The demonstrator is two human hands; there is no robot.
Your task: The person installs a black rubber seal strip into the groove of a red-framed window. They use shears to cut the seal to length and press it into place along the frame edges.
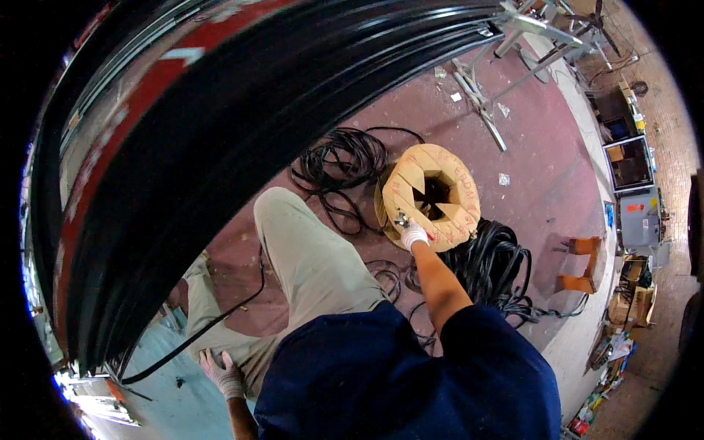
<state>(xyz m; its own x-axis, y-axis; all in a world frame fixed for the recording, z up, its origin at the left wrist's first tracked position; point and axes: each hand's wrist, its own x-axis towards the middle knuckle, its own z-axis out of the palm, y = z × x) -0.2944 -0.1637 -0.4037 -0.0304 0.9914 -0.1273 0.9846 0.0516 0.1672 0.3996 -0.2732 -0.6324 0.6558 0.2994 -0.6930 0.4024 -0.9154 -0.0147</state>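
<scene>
- Right hand [415, 235], white-gloved: at the near edge of a tan cardboard reel [411, 172], arm stretched forward. Fingers look closed around a small metal tool [401, 218]; its exact kind is too small to tell.
- Tool juts from the far left side of the fist, over the reel's face. A fleck of red shows just right of the hand; unclear whether it is part of the tool.
- Left hand [222, 372], also gloved: well apart from the reel, near and left. Thumb stands off from the fingers, which are extended and laid on the grey trousers [312, 253]; nothing seen in its grasp.
- Reel: ahead of the person, a little right of centre, tilted, its open middle showing dark inside.
- Loose coil of black cable [341, 158] just left of the reel; heap of flat black strips [493, 260] near its right side, both on the reddish floor [528, 165].
- Long black lengths [242, 110] hang in a thick sweep across the left, reaching to the far side.
- Thin black cord [213, 323] slants across the lower leg, near left.
- Orange-brown stand [584, 265] on the floor, right; metal bars [484, 117] lie beyond the reel.
</scene>
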